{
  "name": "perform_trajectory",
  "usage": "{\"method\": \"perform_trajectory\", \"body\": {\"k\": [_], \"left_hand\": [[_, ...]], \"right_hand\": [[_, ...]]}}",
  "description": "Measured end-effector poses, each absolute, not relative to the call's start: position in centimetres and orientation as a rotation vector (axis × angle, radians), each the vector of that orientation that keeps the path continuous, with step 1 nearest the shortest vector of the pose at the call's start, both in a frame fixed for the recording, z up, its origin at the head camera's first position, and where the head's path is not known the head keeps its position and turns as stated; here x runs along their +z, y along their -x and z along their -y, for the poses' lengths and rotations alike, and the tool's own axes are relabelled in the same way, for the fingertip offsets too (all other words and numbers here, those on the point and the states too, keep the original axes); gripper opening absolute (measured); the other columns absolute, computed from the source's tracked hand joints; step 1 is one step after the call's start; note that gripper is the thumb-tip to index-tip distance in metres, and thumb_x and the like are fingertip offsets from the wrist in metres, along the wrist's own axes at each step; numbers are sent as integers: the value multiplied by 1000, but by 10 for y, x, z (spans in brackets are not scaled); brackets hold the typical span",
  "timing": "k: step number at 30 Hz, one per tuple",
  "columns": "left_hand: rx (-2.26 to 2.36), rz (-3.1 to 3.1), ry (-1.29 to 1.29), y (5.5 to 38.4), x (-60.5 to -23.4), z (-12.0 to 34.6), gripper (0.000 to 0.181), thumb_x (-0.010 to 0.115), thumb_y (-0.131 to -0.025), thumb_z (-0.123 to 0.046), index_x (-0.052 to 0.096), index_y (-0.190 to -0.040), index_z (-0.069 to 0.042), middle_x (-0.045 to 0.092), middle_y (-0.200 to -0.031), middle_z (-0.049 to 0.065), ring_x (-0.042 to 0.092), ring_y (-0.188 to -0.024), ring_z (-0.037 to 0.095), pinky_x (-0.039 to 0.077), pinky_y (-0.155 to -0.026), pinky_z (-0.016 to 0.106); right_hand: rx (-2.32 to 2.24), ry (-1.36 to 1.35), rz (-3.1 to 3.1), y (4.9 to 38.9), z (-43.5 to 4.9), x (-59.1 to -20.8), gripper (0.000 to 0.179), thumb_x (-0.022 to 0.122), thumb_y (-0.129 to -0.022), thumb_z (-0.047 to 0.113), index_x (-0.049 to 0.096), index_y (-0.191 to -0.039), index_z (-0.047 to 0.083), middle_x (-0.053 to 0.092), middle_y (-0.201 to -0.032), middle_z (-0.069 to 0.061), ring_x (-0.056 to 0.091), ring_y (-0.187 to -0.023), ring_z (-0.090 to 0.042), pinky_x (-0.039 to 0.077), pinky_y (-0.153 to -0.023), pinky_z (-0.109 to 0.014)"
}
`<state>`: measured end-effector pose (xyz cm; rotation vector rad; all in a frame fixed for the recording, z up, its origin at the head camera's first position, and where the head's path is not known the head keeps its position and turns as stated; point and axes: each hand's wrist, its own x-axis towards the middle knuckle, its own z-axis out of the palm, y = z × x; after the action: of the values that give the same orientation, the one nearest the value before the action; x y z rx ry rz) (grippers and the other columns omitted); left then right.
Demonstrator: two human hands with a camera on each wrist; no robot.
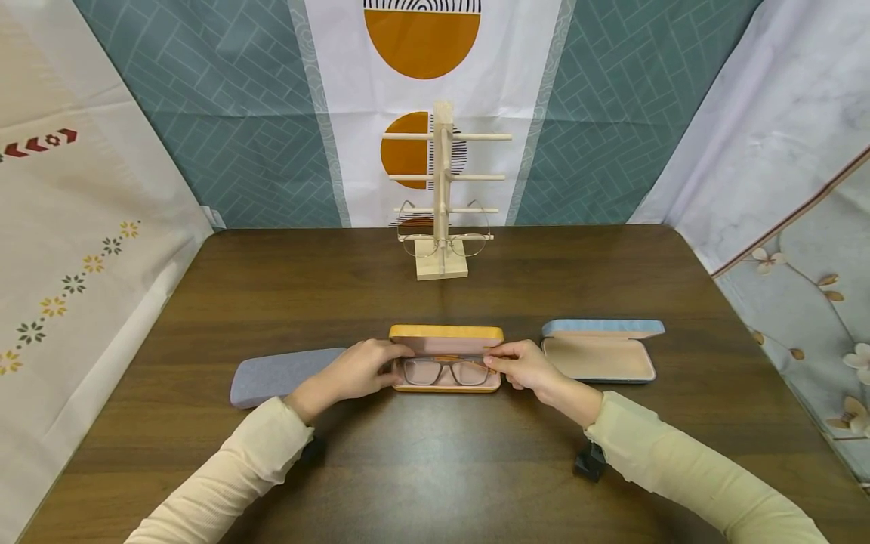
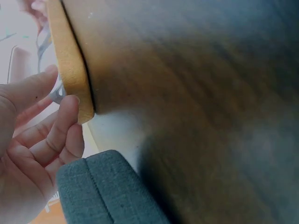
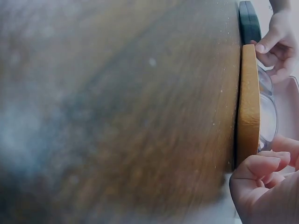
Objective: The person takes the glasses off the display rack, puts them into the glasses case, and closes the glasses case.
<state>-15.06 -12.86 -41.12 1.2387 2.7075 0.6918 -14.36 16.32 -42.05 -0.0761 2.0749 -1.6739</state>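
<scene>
A pair of dark-framed eyeglasses (image 1: 446, 364) sits in or just over the lower half of an open yellow glasses case (image 1: 445, 331) with a pink lining. My left hand (image 1: 365, 369) holds the eyeglasses at their left end, its thumb and fingers close to the case rim. At the opposite end my right hand (image 1: 526, 366) pinches them near the hinge. The left wrist view shows the case's yellow wall (image 2: 74, 65) beside my left fingers. Whether the frame touches the lining is hidden.
Left of the yellow case lies a closed grey-blue glasses case (image 1: 285, 374), partly behind my left hand. An open blue case (image 1: 601, 359) stands at the right. Behind, a wooden display stand (image 1: 442, 174) carries thin-rimmed glasses (image 1: 476, 253) on its lowest rods.
</scene>
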Motion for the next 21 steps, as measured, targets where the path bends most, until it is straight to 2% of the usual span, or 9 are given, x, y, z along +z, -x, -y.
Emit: {"method": "perform_trajectory", "body": {"k": [7,12,21], "left_hand": [[753,-2680,-1281,149,-408,134,34,65,-80,-3,60,-113,0,64,-101,10,42,-55,3,41,-55,19],[805,-2664,-1235,146,-404,138,40,70,-78,-6,59,-116,1,62,-105,11,43,-53,-1,42,-53,18],[947,-2627,-1157,141,-397,146,45,72,-78,-10,56,-119,0,62,-110,10,46,-53,1,44,-51,19]], "right_hand": [[-1634,107,-2090,142,-165,-417,36,63,-85,6,56,-116,-11,40,-55,3,27,-43,-6,23,-43,-18],[-1623,142,-2126,143,-166,-421,38,66,-82,7,58,-116,-8,38,-55,3,31,-43,-8,25,-42,-19],[-1618,200,-2169,139,-170,-412,36,67,-82,8,59,-112,-9,39,-53,3,35,-44,-8,31,-44,-20]]}}
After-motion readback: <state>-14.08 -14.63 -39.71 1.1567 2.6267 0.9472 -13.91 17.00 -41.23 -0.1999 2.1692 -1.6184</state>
